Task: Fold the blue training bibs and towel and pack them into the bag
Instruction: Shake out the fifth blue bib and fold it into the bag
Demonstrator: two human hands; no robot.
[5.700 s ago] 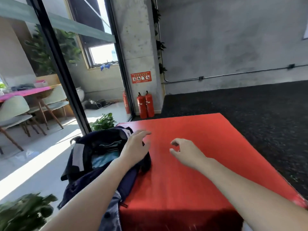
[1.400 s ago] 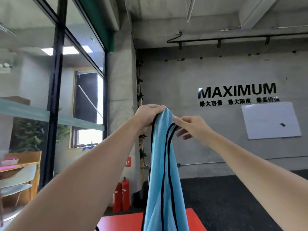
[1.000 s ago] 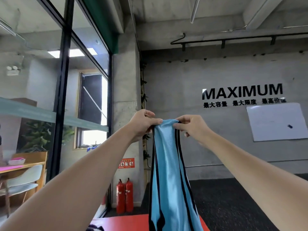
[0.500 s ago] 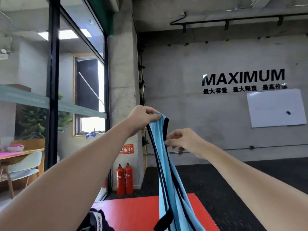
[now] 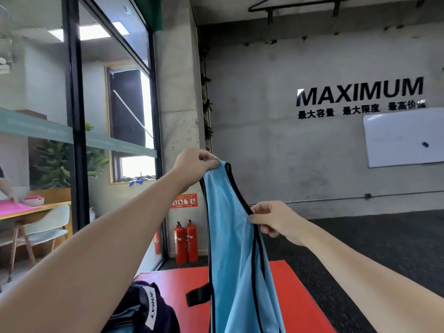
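A single head-worn wide-angle view is given, aimed forward and nearly level toward the concrete wall (image 5: 276, 140) at twelve o'clock; the red mat (image 5: 300, 296) is seen close below.

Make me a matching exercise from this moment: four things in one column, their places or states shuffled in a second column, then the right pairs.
Things:
1. blue bib
2. dark bag
3. fire extinguishers
4. whiteboard

Places or states:
A. mounted on the grey wall under the MAXIMUM lettering
B. hanging in the air, gripped at the top by the left hand and pinched lower on its black trim by the right hand
C. standing on the floor by the concrete pillar
D. lying at the near left edge of the red mat

Pairs: 1-B, 2-D, 3-C, 4-A
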